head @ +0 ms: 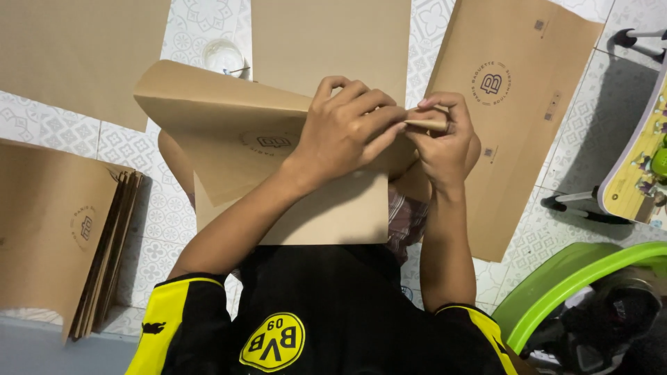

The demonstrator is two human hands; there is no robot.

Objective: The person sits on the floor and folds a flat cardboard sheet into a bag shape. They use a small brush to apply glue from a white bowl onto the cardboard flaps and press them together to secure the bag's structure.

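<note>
A brown paper sheet [229,132] with a round printed mark lies bent over my lap, its left part curling upward. My left hand [347,128] presses down on the sheet's right side, fingers closed over a fold. My right hand [445,142] pinches the folded edge [427,123] of the same sheet between thumb and fingers, right against my left fingertips. Both hands grip the paper at that fold.
A stack of folded brown paper bags [76,236] stands at the left. Flat brown sheets [517,104] lie on the patterned tile floor [160,208]. A clear round object [224,55] sits behind the sheet. A green plastic rim [563,285] and a small table [636,173] are at the right.
</note>
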